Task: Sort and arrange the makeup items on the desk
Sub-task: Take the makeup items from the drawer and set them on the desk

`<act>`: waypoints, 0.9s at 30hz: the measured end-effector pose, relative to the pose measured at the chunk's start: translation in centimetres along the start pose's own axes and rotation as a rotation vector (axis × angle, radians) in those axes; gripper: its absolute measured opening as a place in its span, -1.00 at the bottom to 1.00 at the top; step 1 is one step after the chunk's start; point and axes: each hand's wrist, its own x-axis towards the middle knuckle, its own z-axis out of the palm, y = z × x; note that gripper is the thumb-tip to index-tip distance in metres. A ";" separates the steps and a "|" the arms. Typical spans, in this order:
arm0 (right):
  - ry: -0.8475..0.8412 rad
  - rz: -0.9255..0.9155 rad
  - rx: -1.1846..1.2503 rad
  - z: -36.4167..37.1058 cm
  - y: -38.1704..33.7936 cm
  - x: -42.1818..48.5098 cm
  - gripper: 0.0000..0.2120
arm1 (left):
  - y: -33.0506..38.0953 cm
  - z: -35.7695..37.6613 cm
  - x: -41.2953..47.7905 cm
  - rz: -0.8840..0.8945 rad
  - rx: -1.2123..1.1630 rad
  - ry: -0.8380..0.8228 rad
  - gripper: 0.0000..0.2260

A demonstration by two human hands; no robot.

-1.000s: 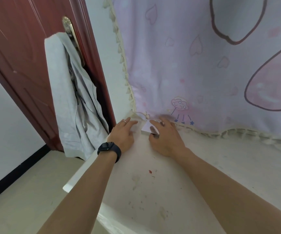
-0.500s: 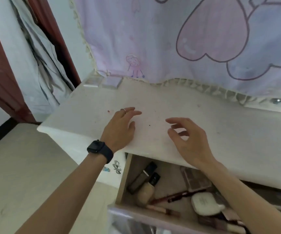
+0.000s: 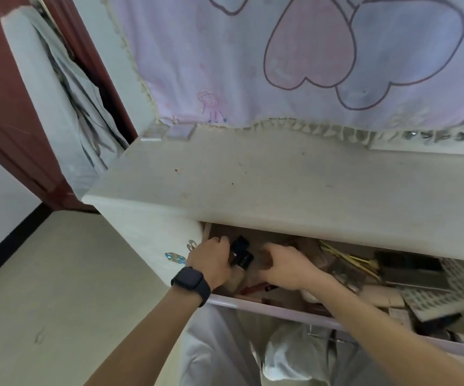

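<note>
An open drawer (image 3: 278,308) under the white desk top (image 3: 281,185) holds several makeup items. My left hand (image 3: 211,261), with a black watch on its wrist, reaches into the drawer's left end; its fingers curl against a beige foundation bottle (image 3: 236,278) with a black cap. A second black-capped tube (image 3: 239,244) lies just behind it. My right hand (image 3: 283,267) is in the drawer beside it, fingers curled down over a brown item; its grip is blurred. Two small clear cases (image 3: 169,132) sit at the desk's back left corner.
Brushes (image 3: 347,257), a white compact (image 3: 381,298), a patterned palette (image 3: 434,299) and a red lipstick (image 3: 256,288) crowd the drawer. A pink heart-print cloth (image 3: 308,65) hangs behind the desk. A grey garment (image 3: 66,112) hangs on the red door at the left.
Both hands left the cases at the desk's back left corner, crossed the desk top and dropped into the open drawer. The view tilted down.
</note>
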 end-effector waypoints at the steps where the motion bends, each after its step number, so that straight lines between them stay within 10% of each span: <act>1: -0.017 0.011 -0.019 0.4 -0.7 0.8 -0.47 | 0.0 0.2 0.1 0.009 0.004 -0.030 -0.68; 21: -0.104 -0.021 0.190 2.0 -0.6 3.5 -0.58 | -1.3 -3.9 -1.4 0.000 -0.276 -0.075 -0.62; 25: -0.094 0.015 -0.152 2.6 -1.2 3.4 -0.10 | -3.2 -6.1 -2.5 -0.008 -0.528 -0.008 -0.48; 27: -0.055 -0.034 -0.359 3.1 -1.5 3.2 -0.19 | -4.2 -7.0 -3.2 -0.043 -0.659 0.047 -0.43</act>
